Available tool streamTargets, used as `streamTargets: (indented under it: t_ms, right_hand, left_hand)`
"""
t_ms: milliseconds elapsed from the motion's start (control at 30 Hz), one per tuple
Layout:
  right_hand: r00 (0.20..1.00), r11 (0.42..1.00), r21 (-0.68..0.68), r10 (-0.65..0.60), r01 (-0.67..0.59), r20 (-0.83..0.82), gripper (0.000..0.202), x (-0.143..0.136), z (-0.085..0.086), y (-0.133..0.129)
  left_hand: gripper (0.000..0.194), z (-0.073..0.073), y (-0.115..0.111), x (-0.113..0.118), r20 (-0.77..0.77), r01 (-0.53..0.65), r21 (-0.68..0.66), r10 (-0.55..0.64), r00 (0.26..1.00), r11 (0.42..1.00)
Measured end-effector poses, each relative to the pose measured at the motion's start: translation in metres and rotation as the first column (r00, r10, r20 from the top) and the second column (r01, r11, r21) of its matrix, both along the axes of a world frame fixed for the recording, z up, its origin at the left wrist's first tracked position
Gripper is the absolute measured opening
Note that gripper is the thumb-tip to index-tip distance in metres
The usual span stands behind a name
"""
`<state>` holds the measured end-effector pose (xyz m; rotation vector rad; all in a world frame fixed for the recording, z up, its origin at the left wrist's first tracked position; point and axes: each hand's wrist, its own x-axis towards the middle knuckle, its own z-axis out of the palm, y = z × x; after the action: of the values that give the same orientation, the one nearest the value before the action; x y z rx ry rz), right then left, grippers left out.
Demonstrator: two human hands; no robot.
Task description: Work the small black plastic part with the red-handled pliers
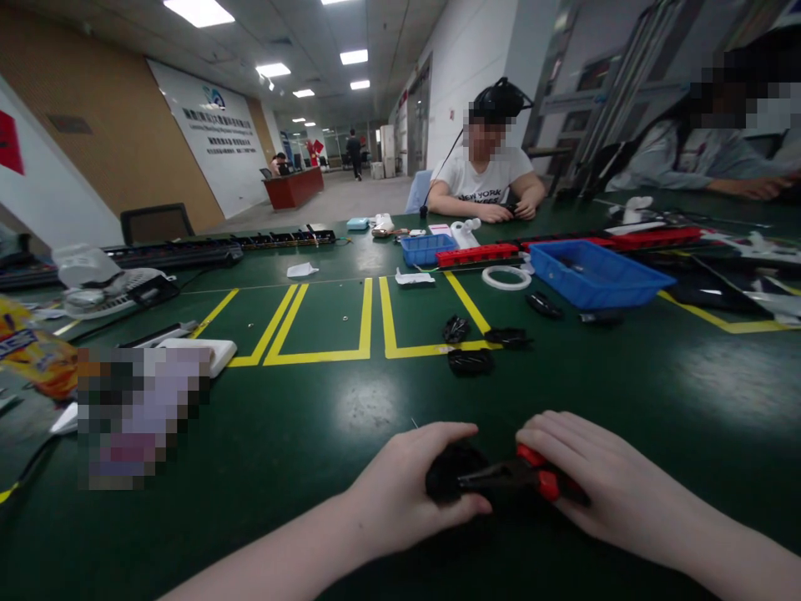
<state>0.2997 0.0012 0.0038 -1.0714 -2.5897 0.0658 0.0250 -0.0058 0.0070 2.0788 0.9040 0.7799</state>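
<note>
My left hand [416, 484] is closed around a rounded black plastic part [445, 474], with thumb and fingers on either side of it. My right hand [579, 467] grips needle-nose pliers [501, 476] by their red and black handles. The pliers' dark jaws point left and meet the black part; whether they pinch anything is too dark to see. Farther up the table lie several similar black pieces, among them one ribbed piece [471, 361] by the yellow tape and another [543, 305] near the blue tray.
A large blue tray [601, 288] and a smaller blue bin [429, 250] stand farther back, with a white ring [506, 278] between them. A white fan-like device [106, 284] and an orange packet [37, 351] are at left. Across the table sits a person [485, 179].
</note>
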Motion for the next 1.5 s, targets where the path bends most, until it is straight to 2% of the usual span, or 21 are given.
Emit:
streamTargets:
  t_ms: [133, 500, 700, 933, 1200, 1300, 1400, 1500]
  right_hand:
    - [0.999, 0.999, -0.012, 0.039, -0.039, -0.033, 0.038, -0.001, 0.002, 0.003]
    - [0.990, 0.988, 0.140, 0.083, -0.068, -0.110, 0.041, 0.001, 0.003, 0.005]
    - [0.989, 0.981, 0.193, 0.042, -0.014, -0.142, 0.038, 0.003, 0.005, 0.005]
    - [0.988, 0.983, 0.164, -0.059, 0.083, -0.142, 0.038, 0.002, 0.007, 0.005]
    - [0.995, 0.937, 0.344, -0.029, 0.060, -0.096, 0.044, 0.000, 0.007, 0.005]
    - [0.993, 0.953, 0.296, -0.027, 0.059, -0.113, 0.051, -0.003, 0.009, 0.001]
    - [0.977, 0.990, 0.119, -0.048, 0.074, -0.207, 0.045, -0.008, 0.009, -0.003]
    - [0.946, 0.990, -0.056, -0.141, 0.131, -0.291, 0.038, -0.012, 0.008, -0.006]
  left_hand:
    - [0.051, 0.000, -0.001, 0.000, -0.049, -0.021, 0.011, 0.021, 0.999, 1.000]
    - [0.044, 0.003, -0.003, 0.001, -0.017, -0.066, -0.001, 0.066, 0.998, 0.998]
    - [0.030, 0.003, -0.004, 0.000, 0.013, -0.115, -0.115, 0.117, 0.993, 0.987]
    - [0.022, 0.004, -0.003, -0.001, 0.077, -0.111, -0.194, 0.128, 0.989, 0.975]
    - [0.026, 0.001, -0.003, -0.003, 0.112, -0.086, -0.172, 0.106, 0.988, 0.981]
    - [0.029, -0.003, -0.002, -0.004, 0.159, -0.081, -0.143, 0.104, 0.982, 0.986]
    - [0.029, -0.004, -0.002, -0.005, 0.193, -0.079, -0.120, 0.101, 0.976, 0.990]
    - [0.027, -0.003, -0.002, -0.005, 0.230, -0.073, -0.169, 0.111, 0.967, 0.983]
